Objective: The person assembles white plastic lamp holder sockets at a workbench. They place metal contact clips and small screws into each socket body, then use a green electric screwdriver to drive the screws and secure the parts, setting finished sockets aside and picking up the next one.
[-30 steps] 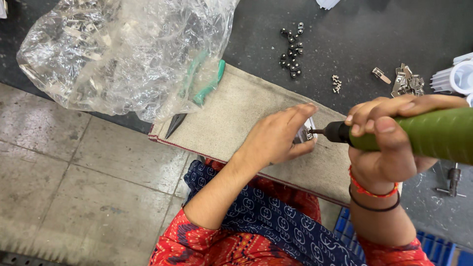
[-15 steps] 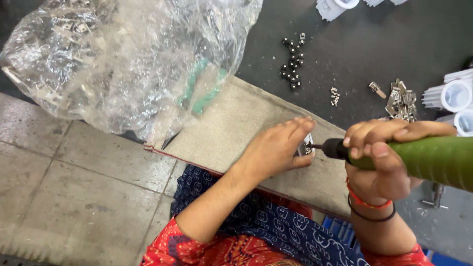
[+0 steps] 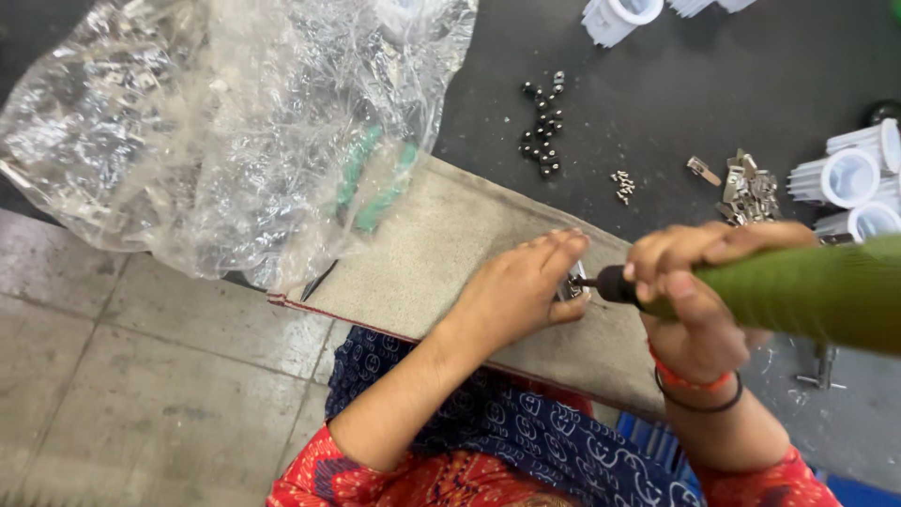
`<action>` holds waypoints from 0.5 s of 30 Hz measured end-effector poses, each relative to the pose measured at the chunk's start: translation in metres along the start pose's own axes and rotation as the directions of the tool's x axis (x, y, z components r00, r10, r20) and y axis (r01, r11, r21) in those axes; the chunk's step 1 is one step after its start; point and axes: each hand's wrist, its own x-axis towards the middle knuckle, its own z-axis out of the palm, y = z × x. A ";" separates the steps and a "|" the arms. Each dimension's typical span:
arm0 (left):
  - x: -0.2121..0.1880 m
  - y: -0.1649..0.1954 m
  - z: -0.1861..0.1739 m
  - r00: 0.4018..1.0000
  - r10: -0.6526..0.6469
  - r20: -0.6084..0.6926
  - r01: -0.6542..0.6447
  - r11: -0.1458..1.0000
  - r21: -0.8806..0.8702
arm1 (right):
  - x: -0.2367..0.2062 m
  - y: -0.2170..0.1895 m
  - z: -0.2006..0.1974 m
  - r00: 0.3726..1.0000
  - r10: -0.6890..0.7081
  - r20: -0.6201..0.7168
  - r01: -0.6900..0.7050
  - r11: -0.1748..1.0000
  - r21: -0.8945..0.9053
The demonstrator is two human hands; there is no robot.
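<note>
Head view: your left hand [image 3: 521, 296] lies cupped over a small metal part [image 3: 570, 284] on the grey board [image 3: 441, 249], pinning it down. Your right hand [image 3: 690, 300] is wrapped tight round the green powered driver [image 3: 798, 291], its bit [image 3: 587, 281] touching the part. Step in hand, by my reading: driving a fastener. Next move calls for keeping the bit square and the part pinned. Loose black screws [image 3: 542, 127] lie well apart.

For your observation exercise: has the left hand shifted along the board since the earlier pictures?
No. The left hand stays pressed on the small metal part at the same spot on the grey board.
</note>
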 end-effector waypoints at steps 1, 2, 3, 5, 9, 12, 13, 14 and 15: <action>0.002 0.000 -0.002 1.000 0.001 -0.001 -0.001 1.000 -0.007 | 0.003 0.000 0.002 1.000 0.001 -0.004 -0.001 1.000 -0.006; 0.002 0.001 -0.004 1.000 0.004 0.000 -0.004 1.000 0.003 | 0.005 -0.001 0.004 1.000 -0.003 -0.012 0.003 1.000 -0.009; 0.002 0.002 -0.009 1.000 0.009 0.003 -0.009 1.000 0.016 | 0.008 -0.003 0.005 1.000 -0.011 -0.024 0.011 1.000 0.000; -0.002 0.008 -0.022 0.999 0.024 -0.039 -0.022 0.999 0.036 | 0.014 -0.010 0.005 0.999 -0.025 -0.048 0.026 0.999 0.032; -0.035 0.022 -0.068 0.993 -0.082 -0.081 0.078 0.995 -0.059 | 0.013 -0.035 -0.002 0.998 -0.050 -0.047 0.054 0.993 0.104; -0.047 0.037 -0.073 0.963 -0.270 0.026 0.270 0.963 0.004 | 0.011 -0.045 -0.007 0.995 -0.083 -0.053 0.088 0.990 0.106; -0.049 0.042 -0.070 0.941 -0.334 0.057 0.330 0.941 0.071 | 0.009 -0.045 -0.008 0.994 -0.095 -0.058 0.101 0.989 0.105; -0.049 0.045 -0.064 0.957 -0.287 0.046 0.283 0.956 0.071 | 0.006 -0.042 -0.006 0.992 -0.108 -0.064 0.114 0.988 0.107; -0.047 0.047 -0.056 0.971 -0.237 0.036 0.234 0.970 0.070 | 0.004 -0.038 -0.004 0.991 -0.112 -0.076 0.120 0.987 0.109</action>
